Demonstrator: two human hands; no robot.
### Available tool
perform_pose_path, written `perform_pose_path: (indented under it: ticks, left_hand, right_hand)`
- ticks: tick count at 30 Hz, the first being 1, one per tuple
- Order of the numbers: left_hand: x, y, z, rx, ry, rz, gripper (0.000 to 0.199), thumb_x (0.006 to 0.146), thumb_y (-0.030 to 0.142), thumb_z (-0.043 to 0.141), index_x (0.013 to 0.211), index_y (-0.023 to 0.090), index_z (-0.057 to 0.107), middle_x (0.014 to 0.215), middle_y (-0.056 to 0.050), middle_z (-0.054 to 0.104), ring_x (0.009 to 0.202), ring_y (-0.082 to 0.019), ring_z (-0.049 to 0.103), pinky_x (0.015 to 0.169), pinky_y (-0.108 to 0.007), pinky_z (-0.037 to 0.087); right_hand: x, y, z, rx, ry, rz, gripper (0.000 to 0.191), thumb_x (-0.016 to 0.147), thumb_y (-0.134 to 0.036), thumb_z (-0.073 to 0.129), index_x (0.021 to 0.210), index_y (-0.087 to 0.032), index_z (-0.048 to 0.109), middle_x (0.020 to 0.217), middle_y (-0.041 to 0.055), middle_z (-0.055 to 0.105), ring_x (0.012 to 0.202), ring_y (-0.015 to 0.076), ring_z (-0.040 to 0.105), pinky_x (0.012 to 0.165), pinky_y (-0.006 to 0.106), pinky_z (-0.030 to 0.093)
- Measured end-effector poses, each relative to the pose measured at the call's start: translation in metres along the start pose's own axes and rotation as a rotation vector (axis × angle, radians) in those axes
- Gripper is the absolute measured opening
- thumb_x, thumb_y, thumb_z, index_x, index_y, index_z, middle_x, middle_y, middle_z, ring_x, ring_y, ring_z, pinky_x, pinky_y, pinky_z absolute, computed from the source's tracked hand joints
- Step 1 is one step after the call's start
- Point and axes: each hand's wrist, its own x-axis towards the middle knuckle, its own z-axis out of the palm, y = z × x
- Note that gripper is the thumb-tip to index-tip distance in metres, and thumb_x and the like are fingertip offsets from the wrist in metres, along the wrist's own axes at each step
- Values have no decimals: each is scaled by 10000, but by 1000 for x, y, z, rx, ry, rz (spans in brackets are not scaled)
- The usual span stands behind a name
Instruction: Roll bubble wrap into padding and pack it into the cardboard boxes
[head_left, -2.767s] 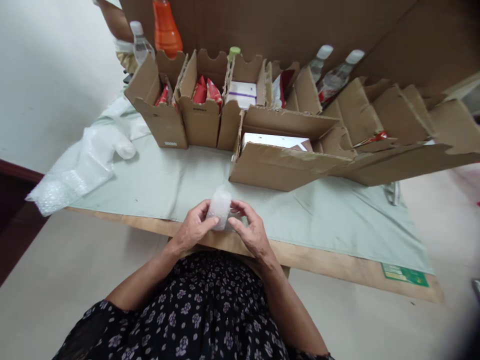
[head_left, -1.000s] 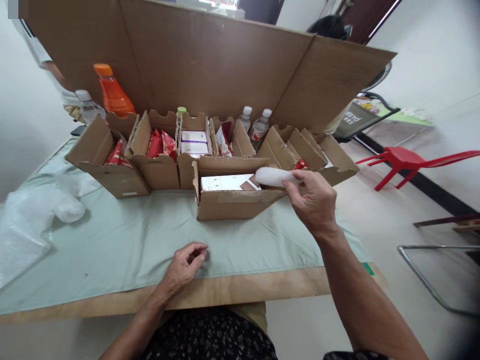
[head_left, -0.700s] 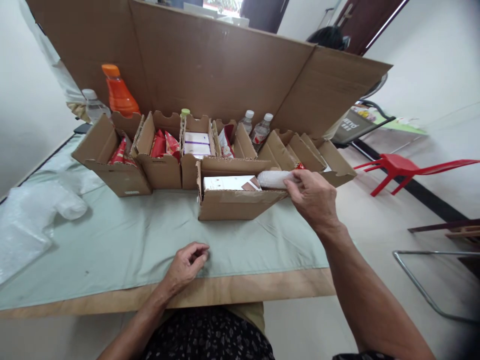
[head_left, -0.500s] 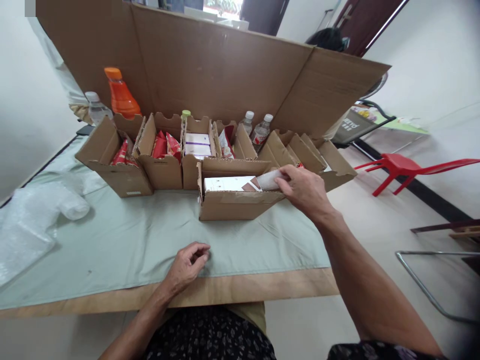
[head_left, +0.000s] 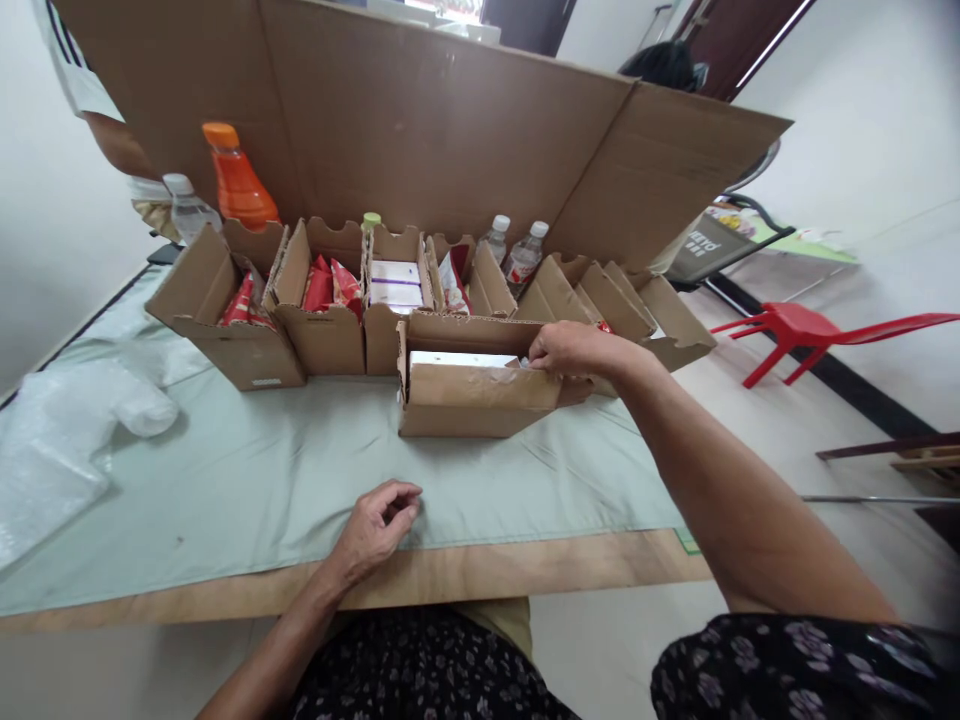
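Right hand (head_left: 571,347) dipped into front box (head_left: 480,405), grip unclear, left hand (head_left: 375,525), fingers (head_left: 399,489) loosely parted

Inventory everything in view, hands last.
cloth: one, pale green, on table
front box: one, brown, on cloth
carton: one, white, in front box
rear boxes: several, brown, behind
packets: several, red, rear boxes
striped cartons: count unclear, white, rear box
bottle: one, orange, rear left
bottles: three, clear, behind rear boxes
cap: one, green, same place
panel: one, brown, behind bottles
bubble wrap: heap, translucent, left
chair: one, red, right
another person's sleeve: one, white, rear left
left hand: one, bare, over cloth
right hand: one, bare, at front box
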Motion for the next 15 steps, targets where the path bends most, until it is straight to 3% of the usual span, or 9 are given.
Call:
perform_pose_path:
  ticks: [3,10,15]
  left_hand:
    - [0,0,0,3,9,12,310,897,373,592,1030,158,771,903,-87,763,796,-189,719,704,-278,564]
    - [-1,1,0,2,5,-8,306,900,390,599,1021,164,766,900,-80,759,737,-177,701,665,-276,557]
    - [0,2,0,-9,19,-29,297,877,390,625,1013,171,774,886,-76,764,749,-178,697,674,-275,550]
  right_hand:
    - [9,5,-3,82,-112,-51,220,788,-133,586,641,-193,737,603,46,691,587,205,667,617,303,441]
    - [33,3,-2,96,-226,-125,121,706,-175,638,653,-197,744,593,32,685,589,199,640,602,306,451]
    - [28,-3,-5,40,-193,-111,112,718,-216,653,683,-192,757,603,31,689,576,180,612,570,287,418]
